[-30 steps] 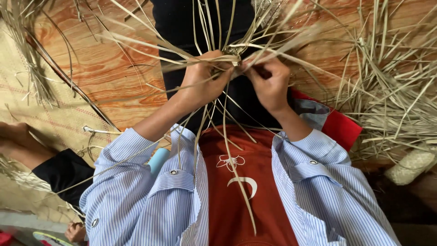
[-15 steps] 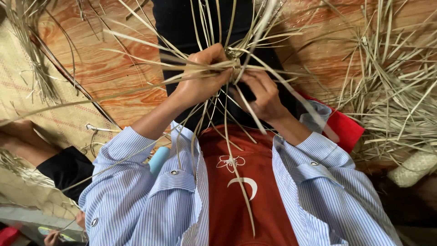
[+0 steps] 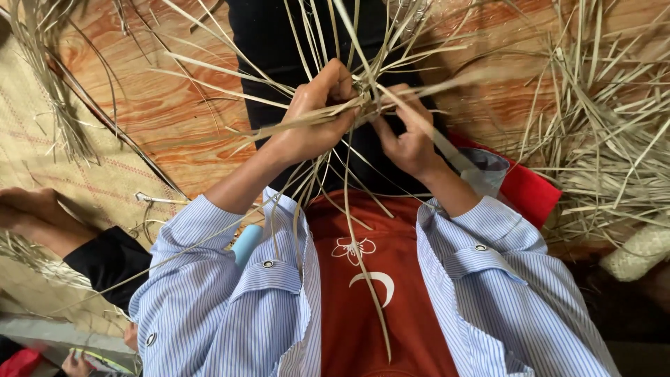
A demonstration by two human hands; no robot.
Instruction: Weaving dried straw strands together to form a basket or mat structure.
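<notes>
My left hand (image 3: pixel 315 115) is closed around a bundle of long pale dried straw strips (image 3: pixel 363 98) held above my lap. My right hand (image 3: pixel 407 132) pinches the strips just to the right of it, fingers bent around one flat strip that slants down to the right. Loose strip ends fan out upward and hang down over my red shirt (image 3: pixel 377 293). I wear a blue striped shirt with rolled sleeves, and my black trousers (image 3: pixel 279 42) lie under the work.
A heap of loose straw (image 3: pixel 607 139) lies on the right, another clump (image 3: pixel 56 91) at upper left. A woven mat (image 3: pixel 42 174) covers the wood-patterned floor (image 3: pixel 153 105) on the left. Another person's foot (image 3: pixel 31 209) rests at the left edge. A red cushion (image 3: pixel 523 188) sits by my right arm.
Both hands have stayed on the straw bundle. My left hand has shifted its grip over the crossing strips, and my right hand's fingers have moved down along one strip.
</notes>
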